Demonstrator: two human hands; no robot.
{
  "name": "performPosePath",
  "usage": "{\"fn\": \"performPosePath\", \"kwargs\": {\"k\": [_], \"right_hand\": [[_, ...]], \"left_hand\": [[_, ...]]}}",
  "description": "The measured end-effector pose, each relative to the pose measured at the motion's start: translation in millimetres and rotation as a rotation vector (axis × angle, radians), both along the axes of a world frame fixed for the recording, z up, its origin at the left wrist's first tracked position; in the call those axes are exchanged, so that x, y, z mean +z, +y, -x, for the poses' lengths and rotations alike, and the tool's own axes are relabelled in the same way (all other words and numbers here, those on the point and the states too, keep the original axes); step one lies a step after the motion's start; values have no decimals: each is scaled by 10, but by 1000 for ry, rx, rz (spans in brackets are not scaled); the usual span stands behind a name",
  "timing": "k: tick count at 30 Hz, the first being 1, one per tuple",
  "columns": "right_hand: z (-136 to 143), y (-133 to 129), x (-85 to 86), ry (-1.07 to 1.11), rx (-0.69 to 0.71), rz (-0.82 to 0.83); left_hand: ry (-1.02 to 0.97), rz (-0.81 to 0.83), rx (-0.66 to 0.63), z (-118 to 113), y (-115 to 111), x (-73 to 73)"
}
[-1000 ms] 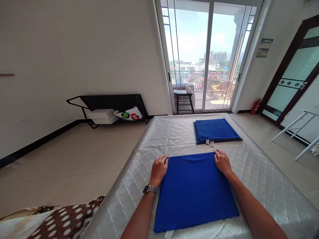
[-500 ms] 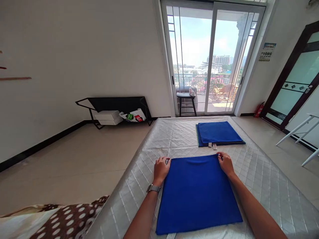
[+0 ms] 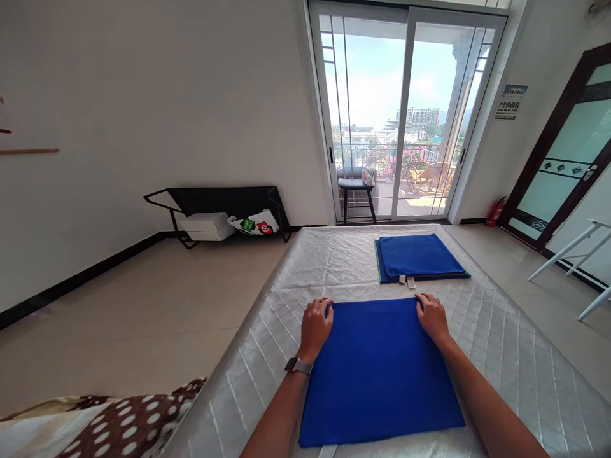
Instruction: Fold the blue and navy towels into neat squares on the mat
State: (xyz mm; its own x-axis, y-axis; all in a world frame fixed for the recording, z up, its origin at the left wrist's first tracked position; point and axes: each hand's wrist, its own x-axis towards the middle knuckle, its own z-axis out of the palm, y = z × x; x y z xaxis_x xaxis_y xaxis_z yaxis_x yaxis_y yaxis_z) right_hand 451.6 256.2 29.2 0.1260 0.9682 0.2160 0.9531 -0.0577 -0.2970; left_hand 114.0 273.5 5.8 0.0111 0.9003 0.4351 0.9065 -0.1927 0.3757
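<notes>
A blue square cloth [image 3: 379, 375] lies flat on the silver quilted mattress [image 3: 248, 369], with a small white tag at its near left edge. My left hand [image 3: 316, 327], with a watch on the wrist, has its fingers bent together at the cloth's far left corner. At the far right corner, my right hand [image 3: 432, 317] pinches the edge of the same cloth. Beyond it lies a stack of folded blue cloths [image 3: 420, 254] with white tags on its near side.
A brown polka-dot fabric [image 3: 138, 416] is at the lower left. Against the wall stands a black frame [image 3: 224, 200] with white boxes [image 3: 205, 226]. A stool [image 3: 356, 184] is by the sliding door; white furniture legs [image 3: 568, 251] are on the right.
My left hand has shifted slightly to the right along the cloth's far edge. The wrinkle along that edge has flattened. My right hand has hardly moved.
</notes>
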Motion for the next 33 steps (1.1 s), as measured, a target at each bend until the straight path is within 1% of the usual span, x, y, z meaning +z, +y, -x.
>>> {"fn": "performPosePath", "kwargs": {"k": [2,3,5,7,9,16,22,25,27,29,30,31,33], "right_hand": [[64,-46,-16,-39,37,-3],[100,-72,-32,-56,67,14],[169,-120,-73,-81,133,86],[220,-152,-113,-98,181,162],[244,-158,-137,-111,201,199],[195,-81,-131,-119,209,212],[143,-84,-110,-106,183,220],[156,-105,-66,-94,173,223],[173,-116,-38,-85,168,232],[187,-119,-24,-72,168,240],[191,-118,-25,-63,169,239],[192,-115,-32,-54,170,234],[186,-106,-60,-42,170,216]], "left_hand": [[57,39,-123,-102,-35,-19],[93,74,-161,-147,-53,-38],[166,148,-192,-208,-80,-89],[212,200,-189,-222,-88,-145],[225,218,-171,-200,-78,-192],[219,230,-86,-60,-4,-261],[259,228,-70,9,16,-318],[305,240,-62,43,24,-304],[344,252,-46,21,28,-247],[372,251,-35,-113,22,-158],[378,241,-42,-240,13,-111],[376,225,-66,-410,0,-67],[355,189,-163,-857,-39,-11]]}}
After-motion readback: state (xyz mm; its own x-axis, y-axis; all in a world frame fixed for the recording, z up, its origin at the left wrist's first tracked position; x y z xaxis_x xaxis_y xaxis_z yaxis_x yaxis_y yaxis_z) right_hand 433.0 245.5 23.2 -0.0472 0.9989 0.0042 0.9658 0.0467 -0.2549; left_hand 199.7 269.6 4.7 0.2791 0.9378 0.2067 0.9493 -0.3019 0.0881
